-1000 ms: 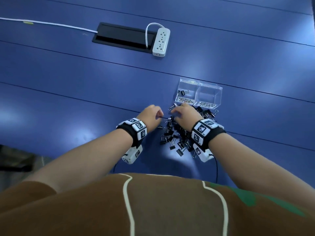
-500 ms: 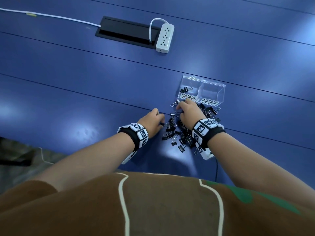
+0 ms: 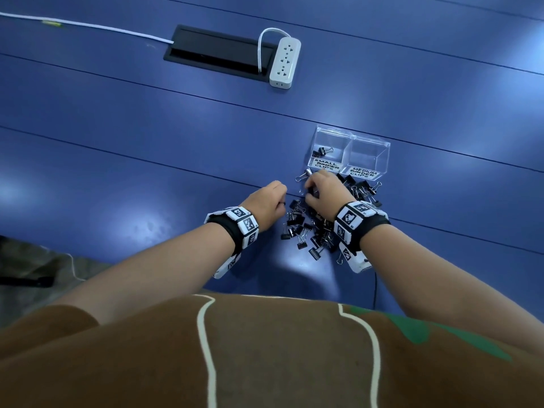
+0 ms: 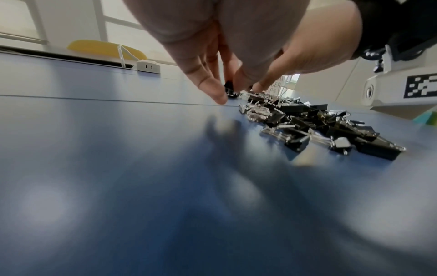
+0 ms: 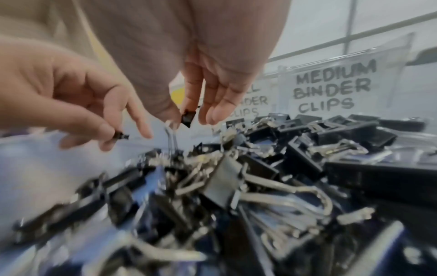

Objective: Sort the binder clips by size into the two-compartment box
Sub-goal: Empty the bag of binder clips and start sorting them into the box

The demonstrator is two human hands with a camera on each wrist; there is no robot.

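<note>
A clear two-compartment box stands on the blue table, labelled SMALL on the left and MEDIUM on the right. One small clip lies in the small compartment; the medium one holds nothing. A pile of black binder clips lies in front of the box. My right hand hovers over the pile's far end and pinches a small black clip. My left hand is at the pile's left edge and pinches another small clip just above the table.
A white power strip and a black cable hatch lie far back on the table, with a white cable running left. The table's near edge is close to my body, and floor shows at the lower left.
My two hands have drawn slightly apart, each keeping a small clip. The right hand has edged a little toward the box front. The view has shifted a little.
</note>
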